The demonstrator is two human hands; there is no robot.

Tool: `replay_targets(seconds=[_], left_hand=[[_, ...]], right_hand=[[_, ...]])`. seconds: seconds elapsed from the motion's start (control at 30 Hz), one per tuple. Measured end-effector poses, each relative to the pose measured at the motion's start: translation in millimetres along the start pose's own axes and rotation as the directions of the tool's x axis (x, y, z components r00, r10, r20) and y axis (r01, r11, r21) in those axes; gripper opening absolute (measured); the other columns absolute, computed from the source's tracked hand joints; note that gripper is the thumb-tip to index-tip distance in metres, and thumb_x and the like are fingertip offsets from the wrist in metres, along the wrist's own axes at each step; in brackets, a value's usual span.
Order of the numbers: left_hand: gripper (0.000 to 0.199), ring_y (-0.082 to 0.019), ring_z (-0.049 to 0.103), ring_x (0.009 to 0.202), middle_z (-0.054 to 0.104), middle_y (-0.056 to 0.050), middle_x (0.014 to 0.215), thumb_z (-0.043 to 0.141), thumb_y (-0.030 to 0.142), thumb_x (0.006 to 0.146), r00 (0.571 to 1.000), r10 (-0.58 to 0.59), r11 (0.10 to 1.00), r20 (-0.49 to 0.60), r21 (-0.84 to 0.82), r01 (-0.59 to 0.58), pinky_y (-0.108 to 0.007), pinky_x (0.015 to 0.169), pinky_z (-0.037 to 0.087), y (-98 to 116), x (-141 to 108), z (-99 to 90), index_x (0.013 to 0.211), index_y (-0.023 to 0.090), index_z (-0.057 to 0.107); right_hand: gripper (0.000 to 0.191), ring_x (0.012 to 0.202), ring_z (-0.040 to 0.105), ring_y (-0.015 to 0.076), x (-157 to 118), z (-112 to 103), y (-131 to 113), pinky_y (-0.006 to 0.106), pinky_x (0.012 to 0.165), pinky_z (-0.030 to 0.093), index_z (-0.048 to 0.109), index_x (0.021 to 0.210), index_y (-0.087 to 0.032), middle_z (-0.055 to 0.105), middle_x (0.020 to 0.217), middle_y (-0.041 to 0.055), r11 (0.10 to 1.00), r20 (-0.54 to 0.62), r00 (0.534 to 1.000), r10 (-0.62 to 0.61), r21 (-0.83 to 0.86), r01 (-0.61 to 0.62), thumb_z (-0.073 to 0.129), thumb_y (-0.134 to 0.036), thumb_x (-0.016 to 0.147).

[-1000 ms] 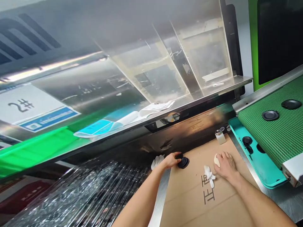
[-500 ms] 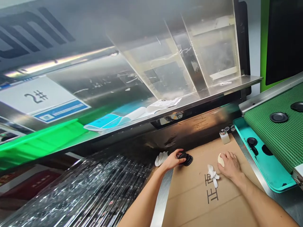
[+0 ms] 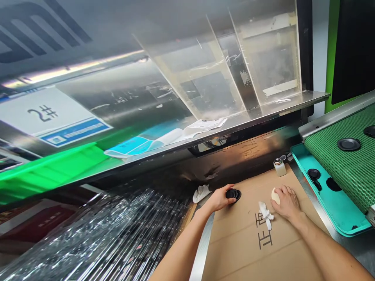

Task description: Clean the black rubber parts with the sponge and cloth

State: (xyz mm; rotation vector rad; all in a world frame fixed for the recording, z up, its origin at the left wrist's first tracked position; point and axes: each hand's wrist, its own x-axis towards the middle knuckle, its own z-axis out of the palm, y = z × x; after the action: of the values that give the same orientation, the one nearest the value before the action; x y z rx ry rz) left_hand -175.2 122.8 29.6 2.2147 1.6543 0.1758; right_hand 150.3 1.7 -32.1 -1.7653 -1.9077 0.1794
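Observation:
My left hand (image 3: 220, 198) curls its thumb and fingers around a small stack of black round parts (image 3: 234, 194) at the upper left of the cardboard sheet (image 3: 234, 238). Farther right, my right hand (image 3: 287, 201) grips a pale cream round pad (image 3: 275, 196), which shows at its left side. Between the hands a crumpled white cloth (image 3: 266, 215) lies on the printed characters. Behind my right hand stands a small white bottle (image 3: 280, 168) with a metal top.
A teal tray (image 3: 336, 210) with black parts sits at the right, beside a green conveyor belt (image 3: 351, 168) carrying black discs. A white glove (image 3: 201, 193) lies left of the cardboard. Clear plastic wrap (image 3: 117, 234) fills the lower left, under a metal ledge (image 3: 263, 114).
The black parts under my left hand look more closely stacked, and its fingers close further around them. The whole view has shifted slightly; my right hand stays on the pale pad.

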Motion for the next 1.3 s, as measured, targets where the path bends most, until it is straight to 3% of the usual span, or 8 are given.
replay_targets(seconds=[0.47,0.63,0.7,0.77,0.83,0.97,1.1,1.3], left_hand=[[0.067,-0.033,0.054,0.134,0.062,-0.010,0.142,0.074,0.028,0.069,0.998,0.044,0.998,0.037,0.043,-0.046,-0.039,0.114,0.039,25.7,8.8,15.3,0.134,0.019,0.063],[0.070,-0.034,0.055,0.132,0.061,-0.014,0.141,0.074,0.028,0.069,0.999,0.046,0.998,-0.003,-0.035,-0.046,-0.042,0.116,0.037,33.4,7.3,15.8,0.137,0.016,0.061],[0.077,-0.033,0.056,0.130,0.058,-0.016,0.144,0.073,0.032,0.074,0.999,0.038,0.966,-0.024,-0.254,-0.042,-0.044,0.113,0.041,42.7,-3.6,16.4,0.146,0.016,0.050],[0.084,-0.032,0.059,0.126,0.055,-0.015,0.146,0.071,0.037,0.081,0.998,0.056,0.750,-0.012,-0.659,-0.050,-0.048,0.106,0.048,55.7,-22.5,20.8,0.155,0.023,0.035],[0.085,-0.031,0.062,0.121,0.053,-0.013,0.147,0.069,0.042,0.087,0.995,0.104,0.328,-0.001,-0.944,-0.035,-0.050,0.100,0.052,70.0,-45.9,31.2,0.158,0.032,0.025],[0.080,-0.029,0.065,0.115,0.058,-0.011,0.141,0.066,0.046,0.089,0.987,0.160,-0.179,-0.005,-0.984,0.024,-0.042,0.090,0.055,92.3,-83.3,65.1,0.157,0.039,0.025],[0.088,-0.028,0.067,0.108,0.063,-0.012,0.133,0.073,0.048,0.082,0.974,0.226,-0.337,0.016,-0.937,0.093,-0.036,0.082,0.057,100.8,-95.9,90.8,0.156,0.036,0.028],[0.086,-0.032,0.067,0.108,0.058,-0.016,0.137,0.077,0.053,0.074,0.971,0.236,-0.369,0.027,-0.922,0.116,-0.040,0.083,0.057,101.7,-101.6,95.1,0.149,0.026,0.044]], right_hand=[[0.028,0.103,0.053,0.0245,0.2,0.9,0.6,0.035,0.090,0.035,0.064,0.112,-0.024,0.061,0.105,0.0069,1.000,-0.004,1.000,-0.005,0.008,0.005,0.060,-0.039,0.090],[0.028,0.104,0.053,0.0245,0.0,1.1,1.1,0.035,0.091,0.035,0.064,0.113,-0.024,0.061,0.106,0.0070,1.000,0.001,1.000,-0.006,0.008,0.006,0.060,-0.039,0.090],[0.028,0.104,0.053,0.0247,-0.2,0.7,1.0,0.035,0.091,0.035,0.064,0.113,-0.024,0.061,0.105,0.0069,1.000,-0.001,1.000,-0.005,0.006,0.005,0.060,-0.039,0.090],[0.028,0.104,0.053,0.0248,-0.2,0.2,1.0,0.035,0.091,0.035,0.064,0.112,-0.024,0.061,0.104,0.0069,1.000,0.000,1.000,-0.007,0.003,0.007,0.060,-0.040,0.090],[0.027,0.104,0.053,0.0248,-0.1,-0.3,1.3,0.035,0.090,0.035,0.064,0.112,-0.024,0.061,0.104,0.0070,1.000,0.005,1.000,-0.011,-0.002,0.011,0.060,-0.040,0.090],[0.030,0.105,0.053,0.0249,0.4,-2.4,3.2,0.035,0.092,0.034,0.064,0.116,-0.024,0.061,0.106,0.0074,1.000,0.009,1.000,-0.014,-0.020,0.015,0.059,-0.041,0.091],[0.034,0.103,0.054,0.0256,1.9,-5.5,5.0,0.035,0.091,0.036,0.064,0.119,-0.024,0.062,0.107,0.0076,0.999,0.008,1.000,-0.027,-0.045,0.027,0.060,-0.042,0.091],[0.035,0.101,0.056,0.0258,5.4,-7.4,8.3,0.036,0.091,0.038,0.065,0.118,-0.023,0.064,0.108,0.0079,0.996,-0.027,0.998,-0.064,-0.070,0.062,0.060,-0.044,0.091]])
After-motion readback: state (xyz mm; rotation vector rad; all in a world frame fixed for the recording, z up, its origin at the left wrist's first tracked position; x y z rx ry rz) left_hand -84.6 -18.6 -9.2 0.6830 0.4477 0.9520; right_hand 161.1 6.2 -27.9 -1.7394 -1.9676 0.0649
